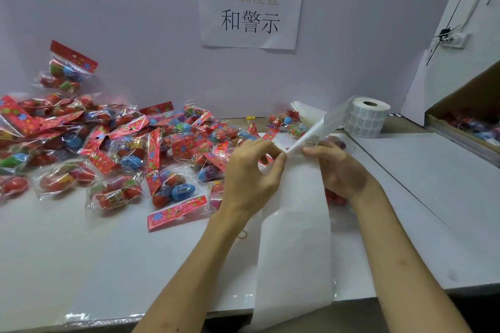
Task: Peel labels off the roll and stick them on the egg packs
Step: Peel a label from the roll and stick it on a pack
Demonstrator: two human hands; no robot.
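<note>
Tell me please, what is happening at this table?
A person's left hand and right hand pinch the white paper backing strip running from the white label roll, at a small printed label. The used strip hangs over the edge of the white table. Clear plastic egg packs with red headers lie piled on the left.

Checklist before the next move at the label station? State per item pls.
1. Roll stands on end on the table, strip feeding to the hands: ok.
2. Grip: left hand pinches the strip's edge, right hand holds it by a printed label: ok.
3. Label lifted off the backing: cannot tell.
4. Target in place: one pack lies half hidden under the strip by the right hand: cannot tell.
5. Supply: pile of packs lies left of the hands: ok.
6. Spent strip hangs over the table's front edge, not bunched: ok.
</note>
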